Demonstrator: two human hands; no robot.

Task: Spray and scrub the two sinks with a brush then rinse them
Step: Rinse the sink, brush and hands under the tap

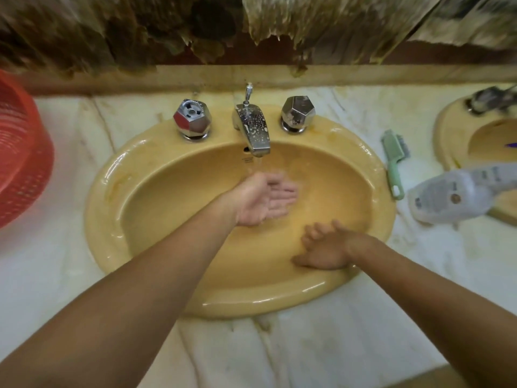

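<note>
A yellow oval sink (117,175) fills the middle of the view. Water runs from its chrome faucet (253,130) into the basin. My left hand (264,200) is cupped palm up under the stream, fingers apart, holding nothing. My right hand (326,246) rests palm down on the basin's near right wall, fingers spread, empty. The green scrub brush (394,161) lies on the counter to the right of the sink. A white spray bottle (458,196) lies on its side beside it. The second yellow sink (447,141) shows partly at the right edge.
Two chrome faceted knobs (193,120) (298,113) flank the faucet. A red plastic basket (19,152) stands at the left edge. The wet white marble counter (307,354) surrounds the sinks, with a wooden ledge (363,75) behind.
</note>
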